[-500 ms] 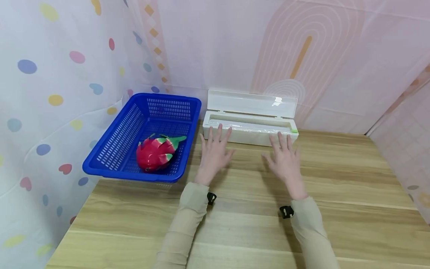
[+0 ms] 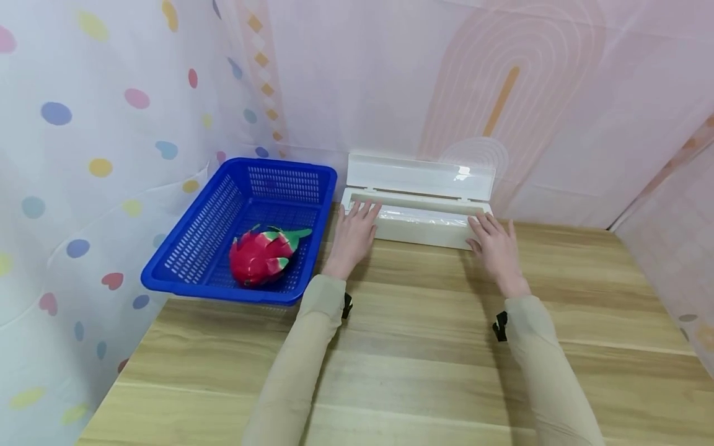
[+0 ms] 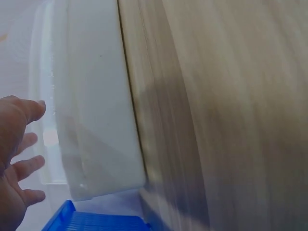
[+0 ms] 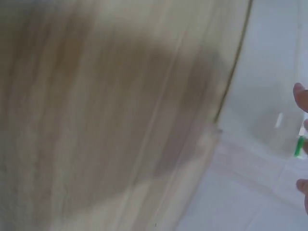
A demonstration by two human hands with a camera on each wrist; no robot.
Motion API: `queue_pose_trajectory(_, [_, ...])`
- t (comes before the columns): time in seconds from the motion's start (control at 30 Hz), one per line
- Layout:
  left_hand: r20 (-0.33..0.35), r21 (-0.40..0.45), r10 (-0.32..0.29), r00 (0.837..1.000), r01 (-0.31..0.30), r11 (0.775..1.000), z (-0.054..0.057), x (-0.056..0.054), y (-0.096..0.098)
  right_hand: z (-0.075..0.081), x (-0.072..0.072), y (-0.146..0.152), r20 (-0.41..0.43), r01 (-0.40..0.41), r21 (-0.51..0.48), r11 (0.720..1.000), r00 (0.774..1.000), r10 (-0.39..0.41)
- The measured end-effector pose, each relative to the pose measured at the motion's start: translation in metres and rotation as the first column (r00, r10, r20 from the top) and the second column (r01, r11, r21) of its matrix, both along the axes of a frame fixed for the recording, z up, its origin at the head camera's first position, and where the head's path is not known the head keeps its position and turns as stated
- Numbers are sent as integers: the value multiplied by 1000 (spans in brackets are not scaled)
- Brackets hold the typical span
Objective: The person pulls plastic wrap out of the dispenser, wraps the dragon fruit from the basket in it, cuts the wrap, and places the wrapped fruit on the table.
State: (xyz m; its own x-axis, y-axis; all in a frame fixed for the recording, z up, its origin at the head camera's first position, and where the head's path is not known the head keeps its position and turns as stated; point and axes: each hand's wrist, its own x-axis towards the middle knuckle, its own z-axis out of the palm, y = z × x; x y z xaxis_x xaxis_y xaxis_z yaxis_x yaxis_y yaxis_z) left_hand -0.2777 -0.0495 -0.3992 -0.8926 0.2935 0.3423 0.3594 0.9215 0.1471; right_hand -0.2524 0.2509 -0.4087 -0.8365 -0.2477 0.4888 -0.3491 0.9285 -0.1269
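A long white cling film dispenser (image 2: 418, 230) stands on the table against the back curtain, its lid (image 2: 419, 173) tipped up. Shiny clear film (image 2: 426, 215) shows along its opening. Over the left end, my left hand (image 2: 352, 238) has its fingers spread, with the tips above the front edge; the left wrist view shows those fingers (image 3: 30, 167) loosely extended, holding nothing. My right hand (image 2: 495, 251) reaches to the right end, fingers extended near the corner. Only a few fingertips (image 4: 300, 89) appear in the right wrist view, beside a green mark (image 4: 299, 146); whether they touch is unclear.
Left of the dispenser sits a blue plastic basket (image 2: 195, 290) with a red dragon fruit (image 2: 259, 257) in it. Wooden tabletop (image 2: 407, 347) lies in front. A dotted curtain (image 2: 72, 179) hangs on the left, a pink patterned one (image 2: 362, 80) behind.
Both hands have moved onto the dispenser's ends, the right one shifting further right and the left slightly forward. The view has tilted a little. Basket and dragon fruit stay put.
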Motion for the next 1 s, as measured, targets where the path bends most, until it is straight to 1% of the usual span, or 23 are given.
queue_pose_trajectory(0.1, [-18, -2, -3, 1000, 3, 1000, -2, -4, 0, -3, -3, 1, -61, -40, -5, 999, 997, 39])
queue_pose_trajectory(0.17, [-41, 9, 4, 999, -3, 1000, -4, -6, -2, -4, -5, 1, -84, -55, -5, 998, 995, 54])
queue_pose_trajectory(0.27, [-67, 24, 29, 997, -27, 999, -9, -7, -3, -4, -8, 1, -119, -63, 7, 998, 991, 64])
queue_pose_trajectory(0.4, [-96, 67, 70, 993, -64, 996, -14, -8, -3, -5, -12, 0, -154, -69, 19, 997, 986, 71])
queue_pose_trajectory(0.57, [-155, 121, 115, 981, -97, 988, -18, -10, 0, -4, -16, 0, -201, -79, 19, 997, 976, 81])
queue_pose_trajectory(0.67, [-196, 140, 126, 973, -100, 985, -19, -13, 1, -3, -17, 0, -219, -84, 22, 996, 972, 86])
queue_pose_trajectory(0.8, [-237, 175, 128, 963, -88, 981, -22, -17, 0, -2, -18, 0, -231, -93, 23, 995, 968, 95])
queue_pose_trajectory(1.0, [-264, 218, 128, 956, -70, 973, -24, -20, -1, 0, -20, 1, -246, -104, 14, 995, 964, 104])
